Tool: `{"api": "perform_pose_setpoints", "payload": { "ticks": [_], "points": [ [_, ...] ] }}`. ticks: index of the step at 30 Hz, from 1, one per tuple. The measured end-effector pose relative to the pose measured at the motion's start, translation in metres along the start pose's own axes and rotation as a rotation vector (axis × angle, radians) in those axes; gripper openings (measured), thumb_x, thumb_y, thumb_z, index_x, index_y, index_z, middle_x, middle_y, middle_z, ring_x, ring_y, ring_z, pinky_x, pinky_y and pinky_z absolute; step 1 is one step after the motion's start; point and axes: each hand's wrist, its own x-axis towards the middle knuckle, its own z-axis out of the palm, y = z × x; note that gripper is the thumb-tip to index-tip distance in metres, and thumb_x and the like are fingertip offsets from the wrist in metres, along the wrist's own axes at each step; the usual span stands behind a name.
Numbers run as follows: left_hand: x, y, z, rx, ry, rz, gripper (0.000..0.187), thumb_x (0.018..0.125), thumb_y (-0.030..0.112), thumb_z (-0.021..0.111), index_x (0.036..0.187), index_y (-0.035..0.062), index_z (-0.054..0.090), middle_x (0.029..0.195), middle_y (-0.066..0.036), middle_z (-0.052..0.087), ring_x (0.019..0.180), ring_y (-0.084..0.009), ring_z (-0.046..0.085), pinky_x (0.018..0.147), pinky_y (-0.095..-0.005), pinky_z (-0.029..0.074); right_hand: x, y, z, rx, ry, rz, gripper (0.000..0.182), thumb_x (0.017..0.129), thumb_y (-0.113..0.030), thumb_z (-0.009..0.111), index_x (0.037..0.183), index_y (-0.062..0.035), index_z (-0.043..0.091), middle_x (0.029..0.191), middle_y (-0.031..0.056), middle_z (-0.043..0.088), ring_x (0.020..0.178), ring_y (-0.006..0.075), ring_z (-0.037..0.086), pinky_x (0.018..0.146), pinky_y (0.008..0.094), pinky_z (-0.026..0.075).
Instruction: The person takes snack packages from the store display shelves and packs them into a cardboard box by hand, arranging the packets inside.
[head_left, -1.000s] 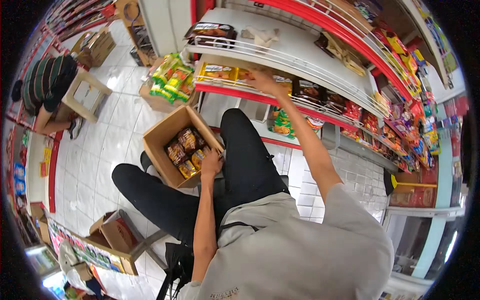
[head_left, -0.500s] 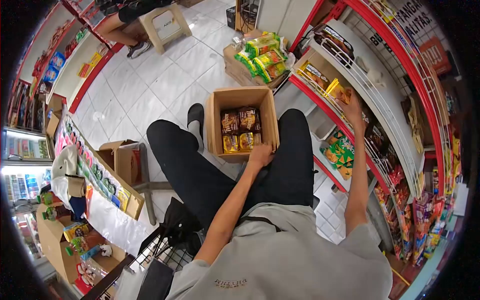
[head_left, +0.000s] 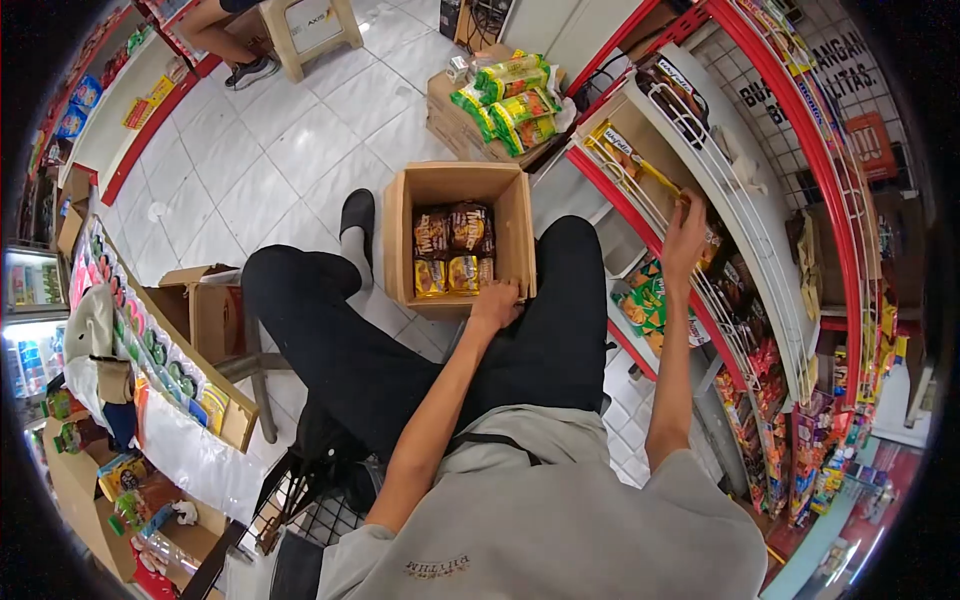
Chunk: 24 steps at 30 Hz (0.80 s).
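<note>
The open cardboard box (head_left: 395,235) is between my knees. Brown snack packets (head_left: 450,228) fill its far part, and yellow snack packets (head_left: 446,276) lie along the near side. My left hand (head_left: 498,305) has its fingers curled over the box's near right edge. On the right, my right hand (head_left: 686,235) reaches into the red-edged shelf, fingers pinched at the near end of a yellow wafer packet (head_left: 655,178). Seen nearly edge-on, this packet sits close to another yellow wafer packet (head_left: 612,146). My fingers partly hide its end.
Green-and-yellow packs (head_left: 515,105) are piled on a flattened carton beyond the box. The shelf's wire rail (head_left: 650,205) runs beside my right forearm. A green chip bag (head_left: 645,300) is on the lower shelf. A plastic stool (head_left: 312,30) stands near another person's leg (head_left: 215,35).
The view has shifted, moving most things left. The yellow packet at my right hand was tilted up with its face showing; now it appears as a thin strip. My left hand stays on the box edge.
</note>
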Motion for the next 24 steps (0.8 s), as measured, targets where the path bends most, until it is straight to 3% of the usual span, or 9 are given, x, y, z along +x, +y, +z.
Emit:
{"api": "perform_pose_setpoints", "payload": {
  "ticks": [3,8,12,15,16,18,20,22,24],
  "points": [
    [0.001,0.0,0.002,0.002,-0.011,-0.014,0.05,0.081,0.03,0.082,0.116,-0.0003,0.062,0.11,-0.021,0.072,0.106,-0.0392,0.07,0.091,-0.0479,0.056,-0.014,-0.008,0.007,0.208,0.125,-0.163,0.027,0.096,0.004,0.061,0.123,0.0008,0.06,0.127,0.0215,0.067,0.12,0.04,0.064,0.104,0.0438,0.048],
    [0.004,-0.003,0.005,0.007,-0.053,-0.035,0.049,0.081,0.029,0.083,0.116,0.001,0.062,0.11,-0.021,0.072,0.106,-0.0382,0.07,0.089,-0.0466,0.057,-0.027,-0.036,0.002,0.118,0.208,-0.38,0.024,0.097,0.004,0.06,0.121,0.0014,0.06,0.127,0.0196,0.067,0.122,0.0372,0.064,0.105,0.0412,0.048],
    [0.007,-0.001,0.004,0.014,-0.038,-0.024,0.049,0.08,0.028,0.083,0.115,0.0013,0.062,0.111,-0.021,0.072,0.105,-0.0385,0.07,0.089,-0.0471,0.057,-0.041,-0.07,0.004,0.372,0.184,-0.287,0.028,0.098,0.0,0.064,0.126,-0.0009,0.06,0.133,0.0178,0.064,0.127,0.0339,0.061,0.106,0.042,0.049],
    [0.004,-0.002,0.003,0.014,-0.042,-0.039,0.049,0.081,0.028,0.082,0.116,0.0016,0.062,0.111,-0.021,0.072,0.105,-0.0379,0.07,0.089,-0.048,0.057,-0.061,-0.116,0.021,0.704,0.052,0.208,0.031,0.098,-0.006,0.069,0.127,0.0,0.06,0.125,0.0166,0.068,0.117,0.0253,0.066,0.099,0.0384,0.052],
    [0.004,-0.002,0.003,0.013,-0.051,-0.04,0.049,0.081,0.029,0.081,0.118,0.002,0.062,0.112,-0.02,0.072,0.105,-0.0372,0.07,0.089,-0.0486,0.057,-0.066,-0.124,0.033,0.716,0.035,0.21,0.031,0.098,-0.006,0.069,0.127,0.0,0.06,0.125,0.0166,0.068,0.117,0.0253,0.066,0.099,0.0384,0.052],
    [0.003,-0.003,0.005,0.01,-0.066,-0.057,0.05,0.082,0.03,0.08,0.12,0.0023,0.063,0.112,-0.02,0.072,0.106,-0.0364,0.07,0.088,-0.0492,0.056,-0.079,-0.135,0.069,0.985,-0.616,0.261,0.027,0.101,-0.009,0.068,0.124,0.0023,0.061,0.111,0.0107,0.071,0.102,0.015,0.067,0.09,0.0307,0.054],
    [0.002,0.001,0.006,0.1,-0.058,-0.064,0.051,0.085,0.03,0.077,0.126,0.0037,0.062,0.115,-0.018,0.072,0.109,-0.0345,0.069,0.091,-0.0495,0.055,-0.105,-0.15,0.13,0.972,-0.808,0.145,0.031,0.097,-0.015,0.072,0.119,0.005,0.064,0.1,0.0142,0.073,0.09,0.0183,0.071,0.079,0.0334,0.057],
    [0.001,0.007,0.004,0.136,-0.06,-0.069,0.052,0.087,0.031,0.075,0.13,0.0044,0.061,0.116,-0.017,0.072,0.11,-0.0336,0.069,0.092,-0.0496,0.055,-0.15,-0.136,0.239,0.813,-0.988,0.172,0.032,0.094,-0.016,0.075,0.116,0.0058,0.065,0.099,0.0146,0.073,0.087,0.0196,0.071,0.075,0.0342,0.056],
    [-0.002,0.013,0.0,0.273,-0.205,-0.046,0.051,0.091,0.03,0.07,0.135,0.0064,0.061,0.121,-0.015,0.072,0.114,-0.0324,0.067,0.097,-0.0489,0.052,-0.143,-0.159,0.276,0.206,-1.472,0.102,0.036,0.09,-0.014,0.077,0.116,0.0072,0.064,0.097,0.0147,0.073,0.084,0.0209,0.071,0.072,0.0365,0.056]
  ]
}}
